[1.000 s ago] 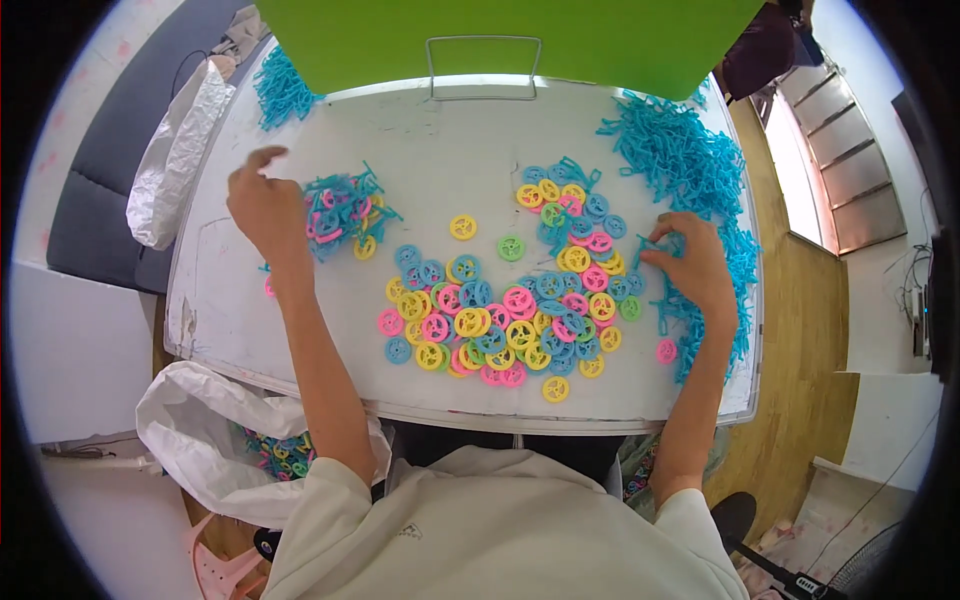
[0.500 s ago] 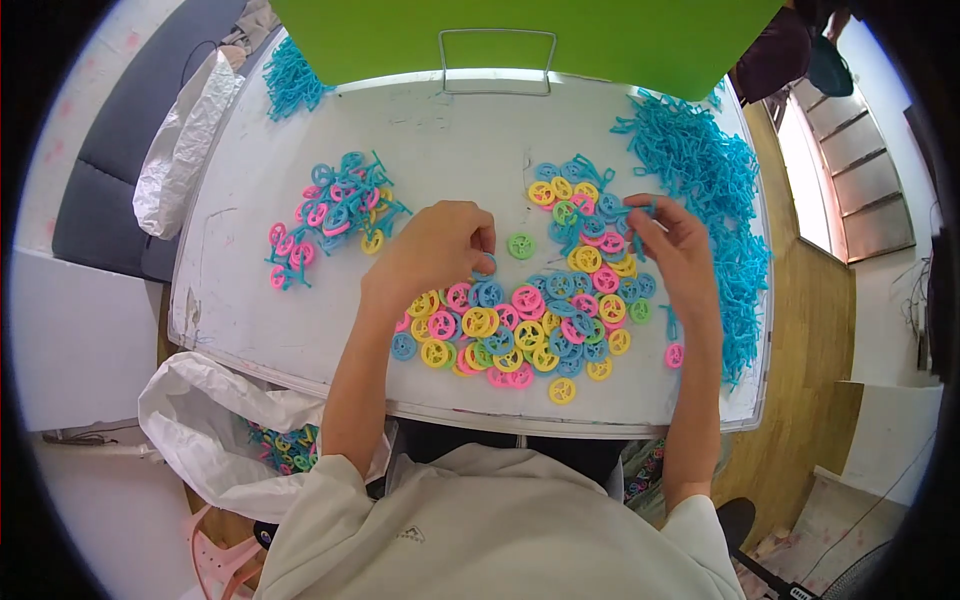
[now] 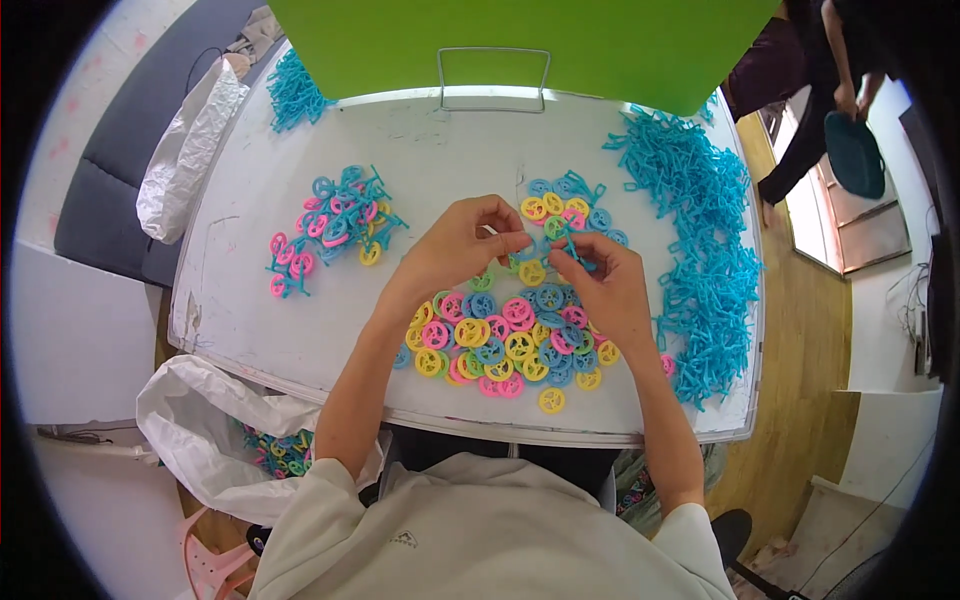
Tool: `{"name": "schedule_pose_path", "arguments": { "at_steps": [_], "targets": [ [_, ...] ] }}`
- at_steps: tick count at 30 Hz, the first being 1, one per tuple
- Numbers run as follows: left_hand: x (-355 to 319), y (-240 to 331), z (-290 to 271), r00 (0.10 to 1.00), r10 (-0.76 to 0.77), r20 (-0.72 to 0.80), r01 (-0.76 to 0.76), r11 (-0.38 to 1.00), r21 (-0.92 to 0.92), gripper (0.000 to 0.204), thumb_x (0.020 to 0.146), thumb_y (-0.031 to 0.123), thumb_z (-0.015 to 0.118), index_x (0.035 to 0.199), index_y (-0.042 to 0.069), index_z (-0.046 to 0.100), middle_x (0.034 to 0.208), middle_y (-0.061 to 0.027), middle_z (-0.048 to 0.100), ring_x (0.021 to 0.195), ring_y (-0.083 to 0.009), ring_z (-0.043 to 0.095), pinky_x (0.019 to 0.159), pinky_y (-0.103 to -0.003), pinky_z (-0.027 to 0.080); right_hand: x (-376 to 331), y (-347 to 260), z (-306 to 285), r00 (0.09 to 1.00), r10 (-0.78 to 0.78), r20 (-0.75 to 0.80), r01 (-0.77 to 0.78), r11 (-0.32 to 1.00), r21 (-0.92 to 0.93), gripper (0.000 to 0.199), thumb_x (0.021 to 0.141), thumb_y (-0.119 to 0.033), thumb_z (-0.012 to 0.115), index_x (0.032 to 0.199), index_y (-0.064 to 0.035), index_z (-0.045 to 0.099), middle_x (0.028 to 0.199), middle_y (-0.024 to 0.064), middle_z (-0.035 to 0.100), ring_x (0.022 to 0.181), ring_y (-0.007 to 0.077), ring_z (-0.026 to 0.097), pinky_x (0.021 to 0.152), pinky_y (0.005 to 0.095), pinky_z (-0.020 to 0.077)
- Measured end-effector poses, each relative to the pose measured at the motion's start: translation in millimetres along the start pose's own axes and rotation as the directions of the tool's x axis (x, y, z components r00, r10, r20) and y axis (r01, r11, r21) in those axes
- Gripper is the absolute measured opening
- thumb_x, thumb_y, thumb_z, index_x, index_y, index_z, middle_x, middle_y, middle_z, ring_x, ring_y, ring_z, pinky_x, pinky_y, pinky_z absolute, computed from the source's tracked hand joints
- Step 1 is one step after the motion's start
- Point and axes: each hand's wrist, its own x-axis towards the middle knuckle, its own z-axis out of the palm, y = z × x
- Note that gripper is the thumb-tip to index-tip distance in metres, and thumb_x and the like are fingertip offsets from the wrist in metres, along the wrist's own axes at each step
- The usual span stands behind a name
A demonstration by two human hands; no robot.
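My left hand (image 3: 470, 240) is closed in a pinch over the table, with a small blue spoked wheel (image 3: 522, 252) at its fingertips, partly hidden. Close beside it, my right hand (image 3: 608, 288) pinches a teal plastic stem (image 3: 574, 244). The two sets of fingertips nearly meet. Whether wheel and stem touch is too small to tell. Below the hands spreads a pile of pink, yellow, blue and green wheels (image 3: 518, 345); more wheels (image 3: 550, 205) lie just beyond them. Joined wheel-and-stem pieces (image 3: 340, 215) are heaped to the left.
A long heap of teal stems (image 3: 705, 260) lines the table's right side, and a smaller heap (image 3: 297, 92) sits far left. A green panel (image 3: 620, 50) with a wire handle (image 3: 495, 109) stands at the back. A white sack (image 3: 215, 470) holds pieces. Another person holds a teal basin (image 3: 855, 155).
My right hand has moved left and slightly nearer with the stem, while my left hand has shifted right, so they meet. The other person has come further into view.
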Motion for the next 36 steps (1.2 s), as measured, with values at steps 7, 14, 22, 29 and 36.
{"name": "schedule_pose_path", "arguments": {
  "at_steps": [7, 14, 22, 29, 36],
  "targets": [
    [0.6, 4.1, 11.4, 1.0, 0.014, -0.025, -0.018, 0.981, -0.192, 0.019, 0.09, 0.015, 0.063, 0.1, -0.002, 0.061, 0.095, -0.0079, 0.063, 0.08, -0.0131, 0.063, 0.063, -0.028, 0.057, -1.4, -5.1, 4.1, 0.999, 0.01, -0.03, 0.0, 0.95, 0.313, 0.017, 0.085, -0.008, 0.069, 0.1, 0.0012, 0.066, 0.09, 0.0062, 0.069, 0.082, 0.0107, 0.064, 0.071, 0.0236, 0.0508],
    [2.2, -1.1, 24.4, 0.991, 0.045, -0.122, -0.069, 0.976, -0.207, 0.006, 0.085, -0.004, 0.06, 0.091, -0.006, 0.06, 0.092, -0.0109, 0.063, 0.079, -0.015, 0.065, 0.063, -0.029, 0.059, -0.1, 3.1, 7.9, 1.0, 0.0, 0.018, -0.005, 0.951, 0.309, 0.015, 0.085, -0.004, 0.068, 0.098, 0.0017, 0.064, 0.091, 0.007, 0.068, 0.085, 0.0113, 0.064, 0.073, 0.0238, 0.0515],
    [4.7, -7.6, 42.3, 0.901, 0.343, -0.267, -0.334, 0.939, 0.079, 0.012, 0.08, -0.015, 0.053, 0.086, -0.005, 0.055, 0.085, -0.0103, 0.058, 0.079, -0.0192, 0.065, 0.065, -0.029, 0.056, 2.5, 3.7, -1.0, 0.995, 0.077, 0.062, -0.096, 0.911, 0.401, 0.017, 0.088, -0.003, 0.065, 0.104, 0.001, 0.06, 0.091, 0.0067, 0.067, 0.083, 0.0105, 0.063, 0.073, 0.023, 0.0523],
    [4.1, -4.9, 52.7, 0.826, 0.462, -0.321, -0.432, 0.887, 0.165, 0.016, 0.075, -0.018, 0.056, 0.085, -0.006, 0.056, 0.085, -0.0111, 0.054, 0.078, -0.0228, 0.064, 0.066, -0.03, 0.056, 5.4, 12.2, -1.8, 0.999, -0.003, 0.051, -0.015, 0.934, 0.356, 0.025, 0.087, -0.003, 0.066, 0.11, 0.0007, 0.058, 0.086, 0.0065, 0.067, 0.078, 0.0096, 0.063, 0.067, 0.0209, 0.0505],
    [4.5, -3.2, 48.0, 0.807, 0.472, -0.355, -0.403, 0.879, 0.253, 0.015, 0.08, -0.009, 0.062, 0.095, -0.004, 0.061, 0.09, -0.0125, 0.061, 0.078, -0.018, 0.064, 0.068, -0.03, 0.056, 1.7, -7.9, -2.1, 0.998, 0.068, -0.016, -0.056, 0.914, 0.401, 0.026, 0.086, -0.001, 0.065, 0.111, 0.0024, 0.059, 0.084, 0.007, 0.068, 0.073, 0.0099, 0.064, 0.064, 0.0197, 0.0504]
  ]
}}
